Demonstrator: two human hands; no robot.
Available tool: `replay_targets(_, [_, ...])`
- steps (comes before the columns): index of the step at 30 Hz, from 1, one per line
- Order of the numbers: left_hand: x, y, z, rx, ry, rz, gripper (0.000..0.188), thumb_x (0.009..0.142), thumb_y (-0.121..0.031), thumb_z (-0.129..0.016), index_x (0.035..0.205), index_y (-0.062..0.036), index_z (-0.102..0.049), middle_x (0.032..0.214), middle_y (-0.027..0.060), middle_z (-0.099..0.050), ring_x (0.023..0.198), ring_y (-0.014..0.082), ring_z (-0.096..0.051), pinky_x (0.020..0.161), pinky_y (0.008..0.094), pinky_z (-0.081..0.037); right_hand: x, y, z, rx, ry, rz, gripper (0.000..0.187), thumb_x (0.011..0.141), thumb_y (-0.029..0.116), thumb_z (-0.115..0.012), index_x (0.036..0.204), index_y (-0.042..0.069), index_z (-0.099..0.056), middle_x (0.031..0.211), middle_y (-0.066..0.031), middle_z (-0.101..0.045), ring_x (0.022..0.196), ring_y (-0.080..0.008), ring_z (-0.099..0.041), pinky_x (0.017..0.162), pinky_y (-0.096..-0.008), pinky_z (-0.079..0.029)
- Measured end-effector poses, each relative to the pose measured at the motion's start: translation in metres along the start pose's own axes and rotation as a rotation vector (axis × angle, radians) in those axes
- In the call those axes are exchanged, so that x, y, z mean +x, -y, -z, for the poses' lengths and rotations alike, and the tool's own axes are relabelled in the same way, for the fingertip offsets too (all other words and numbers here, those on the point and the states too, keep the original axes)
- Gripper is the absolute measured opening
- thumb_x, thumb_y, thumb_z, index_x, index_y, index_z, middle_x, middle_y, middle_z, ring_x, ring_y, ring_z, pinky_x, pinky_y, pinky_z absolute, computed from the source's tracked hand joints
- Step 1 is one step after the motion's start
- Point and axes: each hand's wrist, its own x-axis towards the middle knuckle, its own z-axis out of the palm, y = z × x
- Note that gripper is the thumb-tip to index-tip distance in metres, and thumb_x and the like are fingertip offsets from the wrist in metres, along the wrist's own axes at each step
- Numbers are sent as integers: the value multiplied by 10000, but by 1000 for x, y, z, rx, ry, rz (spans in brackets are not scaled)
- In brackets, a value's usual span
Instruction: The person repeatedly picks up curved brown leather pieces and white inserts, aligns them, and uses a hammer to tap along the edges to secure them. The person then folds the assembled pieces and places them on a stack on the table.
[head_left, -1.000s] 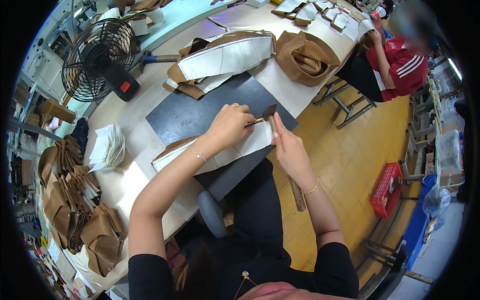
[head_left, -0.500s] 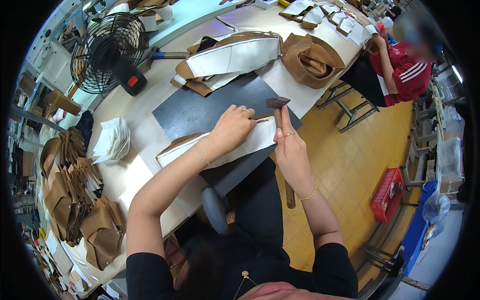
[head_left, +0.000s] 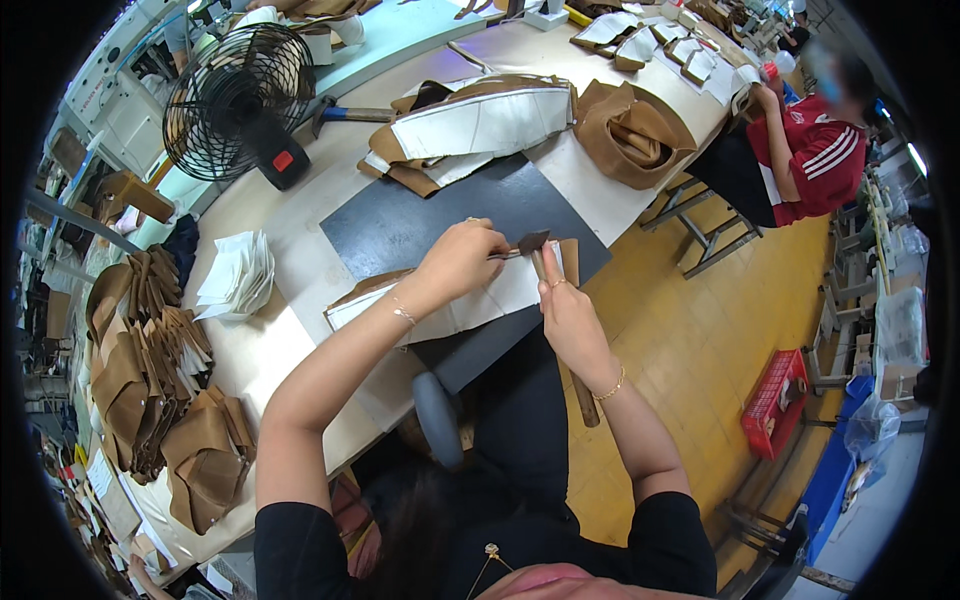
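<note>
Dark matting (head_left: 400, 215) carries the white panel (head_left: 490, 303) (brown-edged) beneath the left hand (head_left: 465, 258).

The left forearm (head_left: 350, 355) slants forward and rightward from a bent elbow (head_left: 297, 432), ending in a left hand (head_left: 462, 255) with curled fingers, knuckles uppermost. The right forearm (head_left: 643, 430) angles forward and leftward; the right hand (head_left: 577, 325) is closed, its index finger (head_left: 550, 263) extended, near the left.

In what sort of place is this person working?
Probably a leather-goods workshop: a pile of brown suede-like pieces, a wooden-handled, dark-headed hammer and a flat black rectangular board suggest it.
</note>
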Motion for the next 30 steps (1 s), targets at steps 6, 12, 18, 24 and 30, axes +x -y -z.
replay_targets(6, [-11,-11,8,225,-18,-130,164,812,-119,-725,947,-30,-757,941,115,-676,895,303,-641,807,406,-503,2,20,8,74,-98,116,529,1023,89,-466,1513,-30,-308,1010,-332,-634,896,-475,-638,780,-497,-512])
replay_targets(12, [-8,-6,16,-23,34,80,137,835,-115,-703,936,-42,-761,916,104,-672,899,298,-639,826,396,-496,0,9,-3,38,61,-20,545,1027,101,-463,1526,-22,-282,930,-312,-627,853,-462,-640,761,-504,-503])
replay_targets(18, [-25,-8,12,225,-26,-120,164,829,-126,-717,957,-30,-753,924,125,-675,868,316,-653,792,406,-521,-5,27,-5,59,-93,134,555,1027,99,-452,1542,4,-265,811,-284,-598,771,-432,-630,732,-494,-492])
replay_targets(24, [-23,4,20,-75,30,60,154,828,-153,-731,935,-46,-760,919,111,-664,892,291,-635,833,395,-492,-4,11,-16,2,47,39,580,1024,100,-472,1548,4,-242,864,-267,-627,790,-434,-642,732,-495,-515])
replay_targets(30, [-36,6,16,154,-65,-141,200,829,-186,-744,959,-34,-757,940,129,-669,854,326,-642,770,396,-518,-7,45,-9,92,-183,208,584,1025,94,-467,1550,0,-228,901,-280,-632,808,-443,-643,733,-501,-515])
